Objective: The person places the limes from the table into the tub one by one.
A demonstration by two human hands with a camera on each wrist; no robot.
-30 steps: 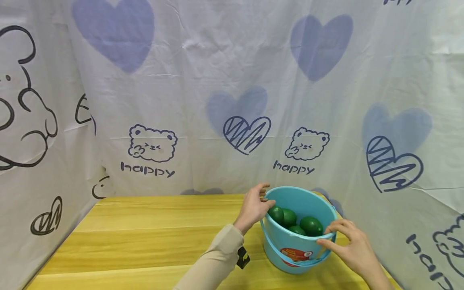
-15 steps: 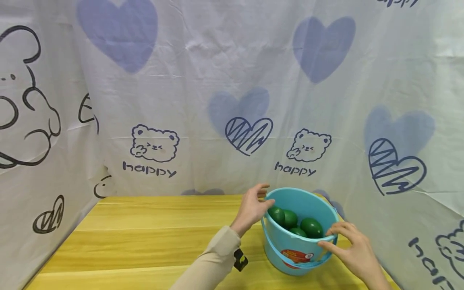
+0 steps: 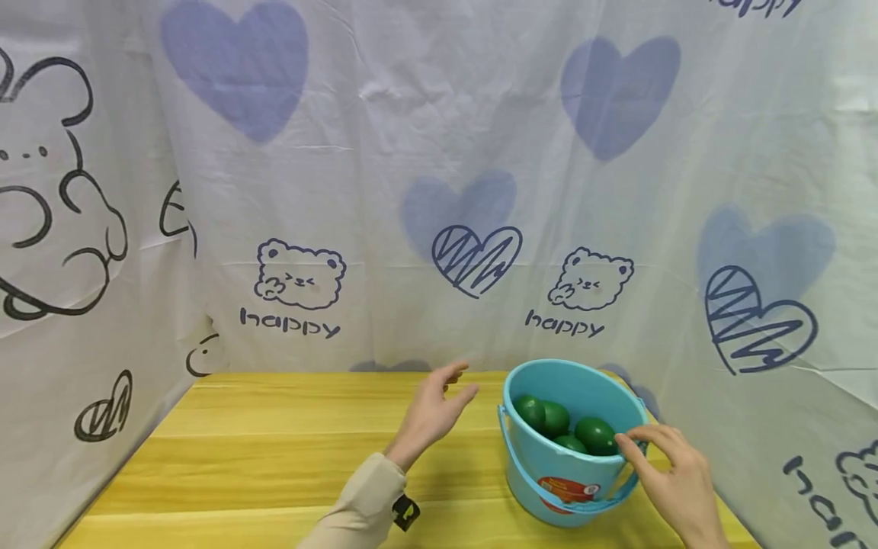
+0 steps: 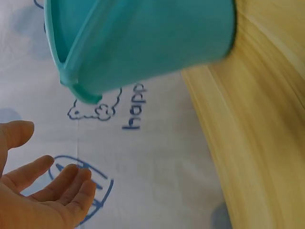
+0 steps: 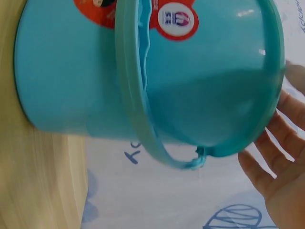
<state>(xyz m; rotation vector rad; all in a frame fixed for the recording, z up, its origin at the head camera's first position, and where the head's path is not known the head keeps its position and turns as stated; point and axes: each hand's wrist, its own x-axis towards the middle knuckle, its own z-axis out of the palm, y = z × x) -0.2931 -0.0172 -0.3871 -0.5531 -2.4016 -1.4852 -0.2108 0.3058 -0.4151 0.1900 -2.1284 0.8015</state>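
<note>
A light blue bucket (image 3: 549,457) with a red label stands on the table at the right in the head view. Several dark green, oval, avocado-like fruits (image 3: 595,435) lie inside it. My left hand (image 3: 428,412) is in the air to the left of the bucket, apart from it, fingers loosely extended and nothing held. The right hand (image 3: 675,473) is at the bucket's right rim, its thumb and fingertips at or just over the edge. In the right wrist view, its fingers (image 5: 281,138) are spread loosely beside the rim. The bucket's handle (image 3: 528,476) hangs down in front.
The wooden table (image 3: 274,450) extends to the left of the bucket. White curtain-like sheeting (image 3: 384,152) printed with hearts and bears encloses it at the back and both sides. A black strap piece (image 3: 405,512) sits at the left sleeve.
My left hand has come off the bucket's left rim and moved left. The right hand's thumb has risen from the outside of the rim to its top. The bucket stays on the table.
</note>
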